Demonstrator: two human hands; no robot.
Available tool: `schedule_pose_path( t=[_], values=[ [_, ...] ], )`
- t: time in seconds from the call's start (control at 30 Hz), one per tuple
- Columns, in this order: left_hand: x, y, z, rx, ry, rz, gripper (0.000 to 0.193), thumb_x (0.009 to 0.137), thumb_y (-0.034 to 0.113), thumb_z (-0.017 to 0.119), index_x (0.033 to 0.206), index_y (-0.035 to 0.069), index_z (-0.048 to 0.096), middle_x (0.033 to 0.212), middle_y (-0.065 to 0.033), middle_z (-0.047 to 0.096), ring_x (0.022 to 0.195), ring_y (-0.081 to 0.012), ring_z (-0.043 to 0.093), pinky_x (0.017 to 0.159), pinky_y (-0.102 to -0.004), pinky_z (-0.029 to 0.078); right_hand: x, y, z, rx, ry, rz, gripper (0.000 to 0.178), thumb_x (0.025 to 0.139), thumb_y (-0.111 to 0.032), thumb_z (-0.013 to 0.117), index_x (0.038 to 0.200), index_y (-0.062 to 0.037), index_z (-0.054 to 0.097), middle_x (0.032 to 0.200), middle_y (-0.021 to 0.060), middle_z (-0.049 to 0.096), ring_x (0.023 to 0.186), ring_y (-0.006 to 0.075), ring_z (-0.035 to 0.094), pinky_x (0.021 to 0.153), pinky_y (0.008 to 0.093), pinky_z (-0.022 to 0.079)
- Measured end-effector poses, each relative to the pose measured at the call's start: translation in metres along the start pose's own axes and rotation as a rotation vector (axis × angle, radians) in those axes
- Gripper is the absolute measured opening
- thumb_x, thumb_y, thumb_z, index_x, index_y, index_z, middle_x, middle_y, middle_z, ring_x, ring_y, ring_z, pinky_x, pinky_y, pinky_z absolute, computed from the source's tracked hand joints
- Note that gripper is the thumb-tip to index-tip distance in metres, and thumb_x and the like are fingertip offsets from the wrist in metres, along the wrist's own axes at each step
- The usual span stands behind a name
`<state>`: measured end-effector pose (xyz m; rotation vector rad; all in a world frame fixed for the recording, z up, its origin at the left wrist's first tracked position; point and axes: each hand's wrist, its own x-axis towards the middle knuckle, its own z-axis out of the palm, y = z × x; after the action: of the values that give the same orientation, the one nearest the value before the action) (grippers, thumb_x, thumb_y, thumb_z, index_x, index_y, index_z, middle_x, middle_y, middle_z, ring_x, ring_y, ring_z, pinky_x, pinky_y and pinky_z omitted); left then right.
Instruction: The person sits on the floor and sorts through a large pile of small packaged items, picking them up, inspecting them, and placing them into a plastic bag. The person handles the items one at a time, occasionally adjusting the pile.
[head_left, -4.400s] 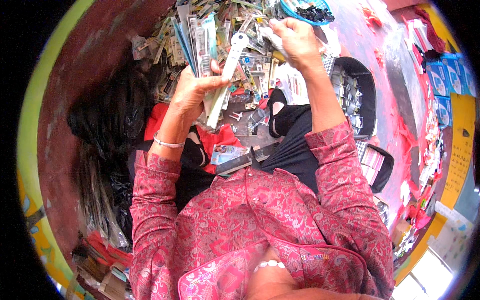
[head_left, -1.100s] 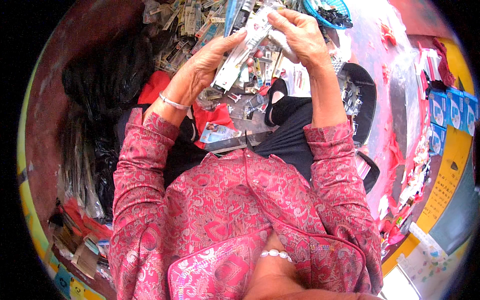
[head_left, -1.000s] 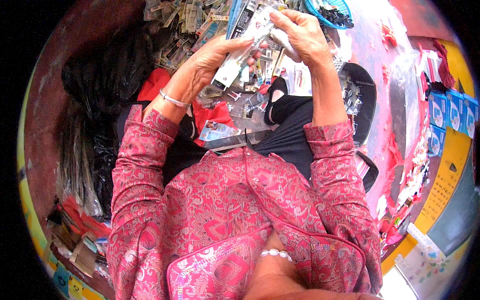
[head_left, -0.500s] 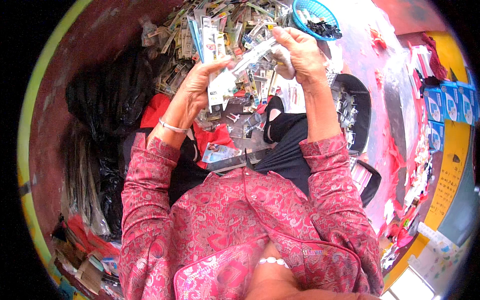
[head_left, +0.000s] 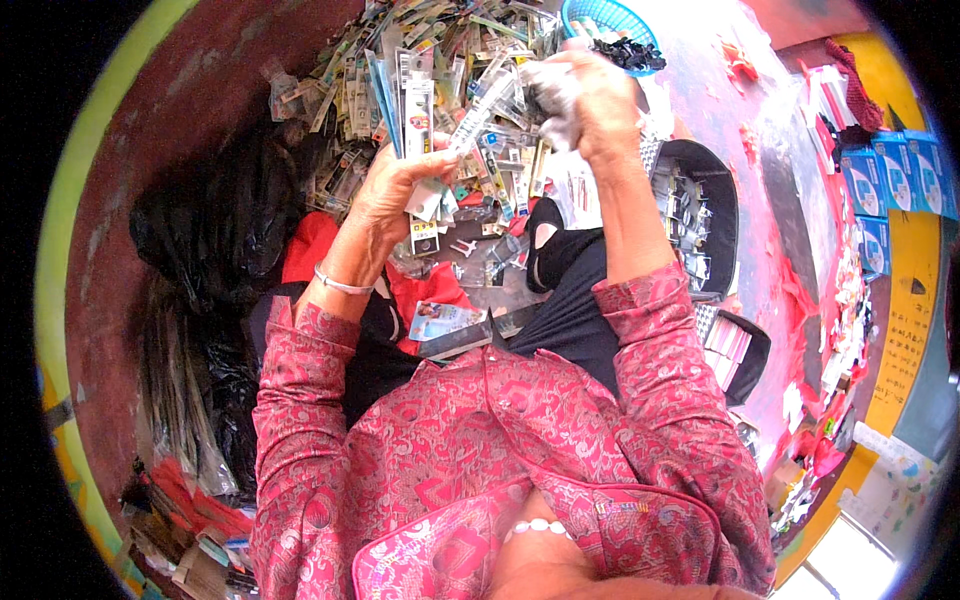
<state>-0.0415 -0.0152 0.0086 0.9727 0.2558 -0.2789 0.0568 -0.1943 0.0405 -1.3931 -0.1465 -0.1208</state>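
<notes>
My left hand (head_left: 392, 185) is closed around a few long, narrow printed packages (head_left: 418, 110) in white and blue, which stick up past the fingers and hang below the palm. To its right, my right hand (head_left: 608, 112) is raised and partly blurred. Its fingers are wrapped round a crumpled, whitish clear plastic bag (head_left: 553, 95). A clear narrow sleeve (head_left: 482, 112) slants between the two hands; whether either hand touches it I cannot tell. Beyond both hands spreads a large heap of similar narrow packages (head_left: 345, 110).
A blue basket (head_left: 590, 18) with black pieces stands behind my right hand. On the right are a black open case (head_left: 737, 205) of small parts and a smaller box (head_left: 755, 365). Black plastic bags (head_left: 215, 215) lie left; red cloth (head_left: 435, 285) lies between my legs.
A clear strip was stretched between both hands; my right hand has since pulled up and away from the left. The left hand still holds its packages.
</notes>
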Motion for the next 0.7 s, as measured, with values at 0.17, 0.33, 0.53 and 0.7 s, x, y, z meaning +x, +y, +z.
schedule_pose_path(
  t=[0.17, 0.33, 0.53, 0.7],
  values=[
    [0.003, 0.0, 0.011, 0.015, 0.05, -0.042, 0.026, 0.066, 0.007, 0.065, 0.089, 0.003, 0.053, 0.071, -0.0021, 0.054, 0.059, -0.0105, 0.051, 0.054, -0.0226, 0.041, -0.029, -0.012, 0.025, -0.619, -0.13, -0.696, 0.01, 0.074, -0.016, 0.056, 0.069, -0.0079, 0.056, 0.069, 0.0063, 0.057, 0.057, 0.017, 0.057, 0.05, 0.0287, 0.044],
    [-0.003, -0.002, 0.002, 0.011, -0.051, 0.009, 0.026, 0.066, 0.007, 0.065, 0.089, 0.003, 0.053, 0.07, -0.0036, 0.055, 0.061, -0.0116, 0.053, 0.057, -0.0244, 0.043, -0.028, -0.002, 0.031, -1.123, -0.262, -0.986, 0.011, 0.071, -0.021, 0.059, 0.07, -0.0124, 0.053, 0.065, 0.0024, 0.048, 0.055, 0.0177, 0.054, 0.045, 0.0286, 0.043],
    [-0.004, 0.002, -0.007, -0.016, -0.058, -0.053, 0.029, 0.068, 0.008, 0.064, 0.093, 0.003, 0.048, 0.071, -0.0027, 0.052, 0.061, -0.0116, 0.051, 0.058, -0.0248, 0.044, 0.002, -0.001, -0.007, -1.224, 0.096, -0.561, 0.015, 0.076, -0.027, 0.055, 0.078, -0.0119, 0.058, 0.073, 0.0071, 0.057, 0.064, 0.0252, 0.059, 0.052, 0.0343, 0.046],
    [-0.002, 0.005, -0.01, -0.095, -0.029, -0.108, 0.027, 0.069, 0.008, 0.063, 0.092, 0.003, 0.049, 0.072, -0.0032, 0.053, 0.06, -0.0111, 0.052, 0.055, -0.0233, 0.045, -0.018, -0.015, 0.002, -1.049, -0.223, -0.761, 0.027, 0.07, -0.019, 0.06, 0.097, -0.0228, 0.06, 0.087, 0.0024, 0.058, 0.063, 0.0193, 0.059, 0.05, 0.0294, 0.047]
  ],
)
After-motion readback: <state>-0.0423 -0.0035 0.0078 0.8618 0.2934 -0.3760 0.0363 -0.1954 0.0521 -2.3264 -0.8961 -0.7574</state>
